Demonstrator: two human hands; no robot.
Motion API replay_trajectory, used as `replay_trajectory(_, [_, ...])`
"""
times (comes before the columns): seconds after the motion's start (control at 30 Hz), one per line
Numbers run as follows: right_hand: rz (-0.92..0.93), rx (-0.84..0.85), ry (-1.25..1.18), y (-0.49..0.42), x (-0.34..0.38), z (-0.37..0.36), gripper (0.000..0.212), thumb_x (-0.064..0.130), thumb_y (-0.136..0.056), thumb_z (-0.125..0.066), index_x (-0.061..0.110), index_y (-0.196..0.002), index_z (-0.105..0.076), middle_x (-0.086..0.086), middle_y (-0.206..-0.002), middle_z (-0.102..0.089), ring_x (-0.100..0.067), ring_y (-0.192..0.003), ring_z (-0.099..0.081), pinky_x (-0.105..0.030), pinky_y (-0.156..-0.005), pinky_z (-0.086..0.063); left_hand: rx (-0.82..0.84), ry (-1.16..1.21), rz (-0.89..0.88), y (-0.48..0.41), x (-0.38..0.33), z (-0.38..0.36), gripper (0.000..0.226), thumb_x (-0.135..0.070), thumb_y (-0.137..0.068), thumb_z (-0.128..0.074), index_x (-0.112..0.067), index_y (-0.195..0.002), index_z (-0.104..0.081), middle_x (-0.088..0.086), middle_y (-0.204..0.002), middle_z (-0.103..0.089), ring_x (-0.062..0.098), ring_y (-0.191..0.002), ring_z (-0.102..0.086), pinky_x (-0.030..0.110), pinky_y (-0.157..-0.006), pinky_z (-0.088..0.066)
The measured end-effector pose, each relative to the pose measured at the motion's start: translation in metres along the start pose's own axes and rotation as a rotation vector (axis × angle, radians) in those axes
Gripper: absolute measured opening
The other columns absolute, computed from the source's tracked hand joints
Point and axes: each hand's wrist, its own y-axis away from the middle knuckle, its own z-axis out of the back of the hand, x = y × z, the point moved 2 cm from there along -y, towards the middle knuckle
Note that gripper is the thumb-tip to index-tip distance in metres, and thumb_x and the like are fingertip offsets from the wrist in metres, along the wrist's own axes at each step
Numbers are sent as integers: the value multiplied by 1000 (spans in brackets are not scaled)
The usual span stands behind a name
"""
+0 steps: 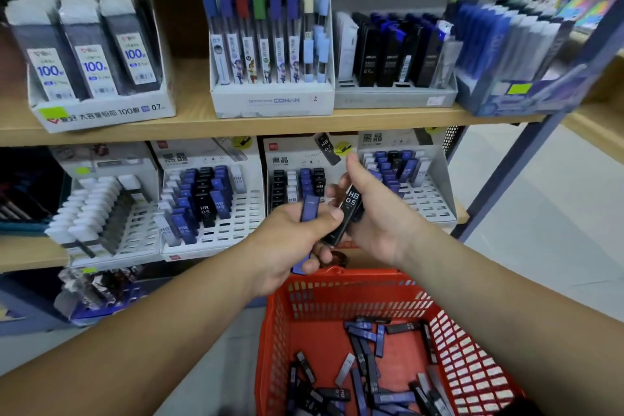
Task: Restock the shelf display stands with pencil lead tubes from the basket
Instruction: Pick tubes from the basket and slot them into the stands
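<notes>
Pencil lead tubes (366, 336), flat plastic sticks in blue and black, lie loose across the bottom of the red basket (337, 300), right under your forearms. Above the basket a wooden shelf board (189, 127) runs the full width, its front edge straight and smooth. A grey-blue metal post (526, 159) slants down to the right of the basket, and past it pale floor (557, 213) gives you open room. The basket is perforated plastic with a thick rim, and its far edge sits close under your hands. Just above that edge stands a white display stand (290, 159) with a printed card back and upright tubes in rows. A second stand (236, 223), up and left of the basket, shows bare slots along the front of its slotted tray.

Your left hand (290, 240), over the basket's far rim, clenches a blue tube (309, 209) with the thumb laid across. Your right hand (381, 223), just beside it, grasps a glossy black tube (349, 209) marked HB 0.5, with the fingers curled behind it and the thumb raised.
</notes>
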Motion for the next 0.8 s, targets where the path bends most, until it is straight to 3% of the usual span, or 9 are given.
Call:
replay_trajectory(0.07, [38,-66,105,10,1,-1,59,76,-82,-66,18,-95,-69,-1,-94,-66,-18,-81,-61,-39,-81,-49,-29,-34,-12,3,-3,1,12,-21,-100,-69,-10,-105,-68,12,-91,-64,17,-54,-54,24,-40,-31])
replay_trajectory(0.13, [82,-163,247,18,0,1,84,83,-76,-65,18,-129,-63,-3,-100,-68,-18,-81,-60,-35,-68,-48,-59,-80,-30,7,-5,3,13,-21,-99,-71,-10,-106,-69,11,-86,-63,16,-55,-53,25,-41,-32])
replay_trajectory(0.2, [132,-187,354,25,-2,5,66,79,-85,-59,25,-122,-63,-2,-80,-62,-17,-63,-52,-29,-54,-39,-67,-138,-70,11,-5,3,16,-23,-97,-73,-11,-108,-68,9,-79,-63,16,-55,-54,26,-42,-33])
replay_trajectory(0.27, [145,-204,399,34,-4,6,45,73,-90,-59,30,-103,-59,-4,-73,-55,-20,-59,-46,-28,-51,-33,-50,-218,-110,17,-4,-1,22,-29,-96,-74,-13,-108,-66,7,-68,-62,17,-51,-53,25,-42,-31])
replay_trajectory(0.4, [97,-128,459,39,-2,9,55,78,-86,-60,23,-83,-54,1,-56,-35,-16,-43,-26,-25,-47,-20,21,-370,-160,19,-4,-8,31,-35,-91,-79,-12,-101,-62,8,-70,-60,21,-51,-58,22,-41,-34])
replay_trajectory(0.5, [-43,-112,154,36,3,17,65,88,-83,-48,25,-67,-43,2,-59,-24,-13,-44,-13,-24,-47,-9,38,-319,-144,16,-9,-2,21,-34,-95,-74,-18,-98,-62,6,-68,-62,20,-47,-55,22,-41,-29])
replay_trajectory(0.63, [-148,23,-172,26,7,36,52,66,-102,-37,24,-74,-45,3,-62,-28,-11,-41,-15,-20,-42,-10,13,-214,-87,11,-13,15,19,-33,-102,-63,-16,-99,-55,-2,-66,-59,20,-53,-56,22,-36,-24])
replay_trajectory(0.73, [-78,72,-25,23,8,40,38,51,-105,-46,21,-81,-52,0,-67,-38,-13,-45,-19,-25,-46,-11,25,-152,-56,10,-16,24,21,-28,-105,-59,-10,-100,-50,3,-72,-58,22,-61,-66,22,-35,-24])
replay_trajectory(0.8, [8,72,181,23,9,35,31,49,-103,-54,19,-97,-59,-3,-70,-49,-14,-48,-26,-27,-48,-18,39,-151,-63,8,-17,28,19,-25,-106,-57,-8,-100,-51,12,-82,-57,18,-59,-68,22,-36,-24])
